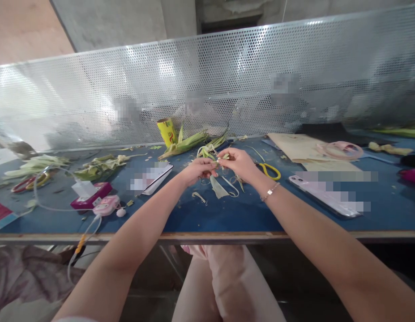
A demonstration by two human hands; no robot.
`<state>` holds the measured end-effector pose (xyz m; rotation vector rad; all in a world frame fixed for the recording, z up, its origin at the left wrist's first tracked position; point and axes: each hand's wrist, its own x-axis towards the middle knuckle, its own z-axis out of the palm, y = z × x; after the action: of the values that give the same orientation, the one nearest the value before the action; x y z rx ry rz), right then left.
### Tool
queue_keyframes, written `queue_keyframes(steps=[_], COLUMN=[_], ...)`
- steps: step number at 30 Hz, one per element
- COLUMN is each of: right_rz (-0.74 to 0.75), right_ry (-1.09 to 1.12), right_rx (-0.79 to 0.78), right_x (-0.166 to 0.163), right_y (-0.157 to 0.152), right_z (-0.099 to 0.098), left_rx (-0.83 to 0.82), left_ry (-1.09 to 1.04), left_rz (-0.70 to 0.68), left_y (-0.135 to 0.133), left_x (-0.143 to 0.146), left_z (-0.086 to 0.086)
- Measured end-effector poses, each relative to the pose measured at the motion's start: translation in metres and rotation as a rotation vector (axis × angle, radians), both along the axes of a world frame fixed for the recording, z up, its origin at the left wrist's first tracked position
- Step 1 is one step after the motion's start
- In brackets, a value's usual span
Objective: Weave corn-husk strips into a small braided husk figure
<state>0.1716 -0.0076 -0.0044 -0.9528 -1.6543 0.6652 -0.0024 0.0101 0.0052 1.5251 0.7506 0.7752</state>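
My left hand point(199, 171) and my right hand point(237, 161) meet over the middle of the blue table, fingers closed in a pinch. Between them is a small pale green strip of corn husk point(222, 157), mostly covered by the fingertips. Loose husk strips point(207, 151) lie just behind the hands. Below them a wide pale piece of husk point(219, 188) and a curled shred point(199, 197) rest on the tabletop. Farther back lies a leafy green corn husk bundle point(187, 146). Scissors with yellow handles point(271, 171) sit right of my right hand.
A white phone point(157, 179) lies left, another phone point(324, 196) right. A tissue pack point(91, 197), pink case point(106, 205) with a cable, and husk piles point(101, 169) occupy the left side. A yellow can point(166, 131) stands by the perforated metal screen point(227, 80). Brown paper point(294, 147) and pink tape point(341, 150) lie right.
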Motion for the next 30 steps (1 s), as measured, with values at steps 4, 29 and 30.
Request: queue_keyframes(steps=[4, 29, 30], right_rz=[-0.003, 0.063, 0.052], right_ry=[0.001, 0.024, 0.015], right_rx=[0.000, -0.042, -0.028], right_x=[-0.001, 0.001, 0.001], right_y=[0.001, 0.007, 0.008], right_z=[-0.001, -0.004, -0.005], left_rx=[0.020, 0.154, 0.156], left_ry=[-0.003, -0.030, -0.033], left_rz=[0.005, 0.082, 0.079], left_y=[-0.001, 0.005, 0.006], left_x=[0.001, 0.005, 0.005], left_z=[0.000, -0.008, -0.009])
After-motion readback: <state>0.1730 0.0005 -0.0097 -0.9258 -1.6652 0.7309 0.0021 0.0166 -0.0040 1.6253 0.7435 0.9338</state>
